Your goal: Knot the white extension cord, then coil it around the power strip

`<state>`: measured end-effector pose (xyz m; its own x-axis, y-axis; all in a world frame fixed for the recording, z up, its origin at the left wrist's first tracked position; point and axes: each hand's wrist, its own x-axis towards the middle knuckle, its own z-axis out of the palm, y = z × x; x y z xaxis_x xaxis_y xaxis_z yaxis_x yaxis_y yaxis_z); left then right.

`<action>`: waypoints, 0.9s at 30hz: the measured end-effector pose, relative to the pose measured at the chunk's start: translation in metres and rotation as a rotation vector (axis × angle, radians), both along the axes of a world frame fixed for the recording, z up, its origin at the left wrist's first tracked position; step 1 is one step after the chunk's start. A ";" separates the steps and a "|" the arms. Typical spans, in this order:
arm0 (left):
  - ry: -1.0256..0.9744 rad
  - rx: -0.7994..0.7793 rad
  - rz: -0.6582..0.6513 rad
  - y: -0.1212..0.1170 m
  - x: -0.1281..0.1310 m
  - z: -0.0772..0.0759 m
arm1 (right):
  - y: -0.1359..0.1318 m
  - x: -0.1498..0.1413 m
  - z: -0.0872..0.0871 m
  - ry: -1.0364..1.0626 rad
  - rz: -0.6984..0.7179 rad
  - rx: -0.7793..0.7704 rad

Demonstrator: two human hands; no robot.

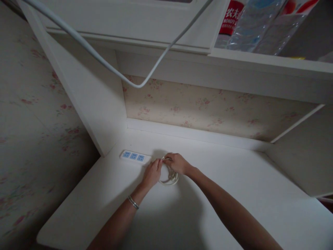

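Note:
A white power strip (135,157) with blue socket faces lies on the white desktop. To its right is its pale cord (170,181), gathered in loose loops on the desk. My left hand (152,172), with a silver bangle at the wrist, pinches the cord at the near left of the coil. From the right, my right hand (177,162) grips the cord at the top of the loops. The fingertips of both hands nearly meet there. Parts of the cord are hidden under the fingers.
A thick pale cable (137,85) hangs in a V in front of the upper shelf. Bottled water packs (256,26) stand on the shelf at the upper right. White side panels (96,93) and a flowered wall (179,102) bound the desk (234,180).

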<state>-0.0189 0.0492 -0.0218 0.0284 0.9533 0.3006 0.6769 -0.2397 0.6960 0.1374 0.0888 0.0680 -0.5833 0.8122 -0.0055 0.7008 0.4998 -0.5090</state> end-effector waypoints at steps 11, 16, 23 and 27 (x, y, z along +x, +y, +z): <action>0.095 0.026 0.055 0.008 -0.014 -0.012 | 0.014 0.145 0.047 0.572 -0.535 -0.274; 0.149 0.055 -0.021 0.013 -0.001 -0.010 | -0.019 0.236 0.047 0.643 -0.715 -0.278; 0.199 0.090 -0.116 0.006 -0.001 -0.012 | -0.077 0.248 0.027 0.684 -0.748 -0.483; 0.212 0.094 -0.177 0.007 -0.009 -0.015 | -0.110 0.232 0.030 0.541 -0.612 -0.629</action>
